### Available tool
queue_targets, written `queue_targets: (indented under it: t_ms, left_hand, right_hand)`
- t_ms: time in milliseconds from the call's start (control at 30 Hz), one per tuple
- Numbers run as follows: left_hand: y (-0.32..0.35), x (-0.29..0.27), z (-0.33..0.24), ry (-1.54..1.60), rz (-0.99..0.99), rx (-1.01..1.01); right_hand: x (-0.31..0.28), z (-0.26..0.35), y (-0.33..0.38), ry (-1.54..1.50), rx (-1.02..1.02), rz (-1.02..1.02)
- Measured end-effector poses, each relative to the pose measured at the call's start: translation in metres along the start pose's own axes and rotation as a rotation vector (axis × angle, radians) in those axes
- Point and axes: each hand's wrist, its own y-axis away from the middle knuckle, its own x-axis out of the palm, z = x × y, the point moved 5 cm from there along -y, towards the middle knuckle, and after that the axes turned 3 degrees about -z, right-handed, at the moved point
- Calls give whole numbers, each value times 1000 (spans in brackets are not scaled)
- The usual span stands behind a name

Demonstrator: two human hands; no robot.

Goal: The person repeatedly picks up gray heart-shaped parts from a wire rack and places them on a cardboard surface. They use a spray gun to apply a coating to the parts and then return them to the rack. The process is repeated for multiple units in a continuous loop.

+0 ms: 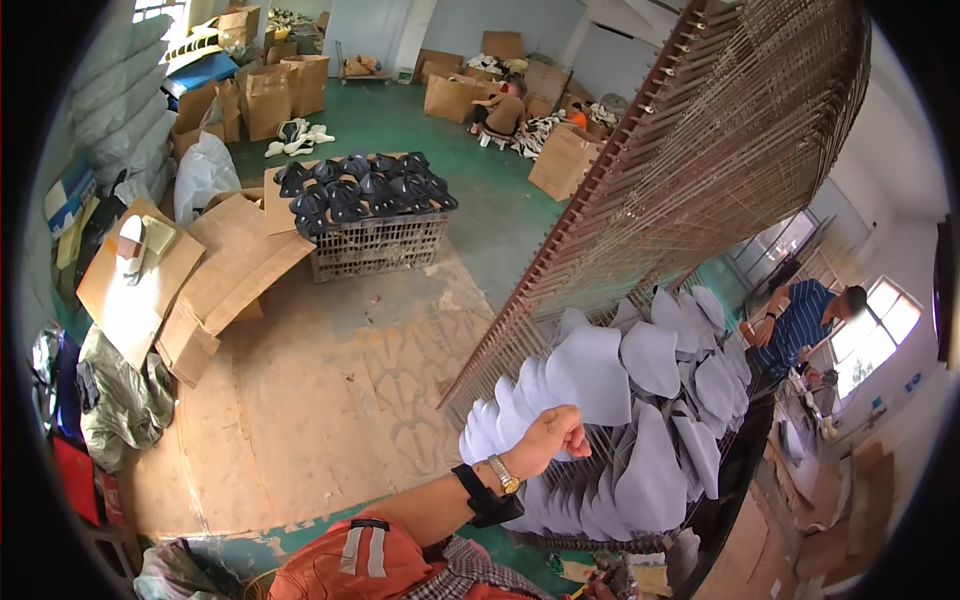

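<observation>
White moulded pieces (pixel 610 375) hang in overlapping rows on a slanted wire rack (pixel 720 150), where a worker's left hand (pixel 553 437), wristwatch (pixel 503 474) on the wrist, is curled into a loose fist against the pieces at the rack's lower left edge; whether it grips one cannot be told. The right hand is out of view. Dark pieces fill a wire crate (pixel 375 245) on the cardboard-covered floor (pixel 330 400) beyond

Soft daylight fills the room, brightest at the blown-out white-framed window (pixel 880 320) on the right, and shadows on the green painted concrete floor (pixel 480 190) are faint. Fisheye distortion bends the tall brown wire drying rack (pixel 720 150), a black vignette rings the frame, and distant detail is slightly soft.
</observation>
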Motion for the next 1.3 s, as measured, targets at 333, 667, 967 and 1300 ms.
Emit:
queue_targets:
  t_ms: [333,667,967,1300]
  left_hand:
    - [1,4,-6,-63,79,80]
    - [9,-5,-11,-1,194,73]
    - [7,11,33,-56,142,-123]
    - [2,-29,115,-371,-236,-223]
  right_hand:
    - [-1,-17,-9,-31,-11,-40]
    - [14,1,-7,101,169,80]
    - [-17,-33,-2,-81,-60,-87]
    - [-196,-180,123,313,97,-848]
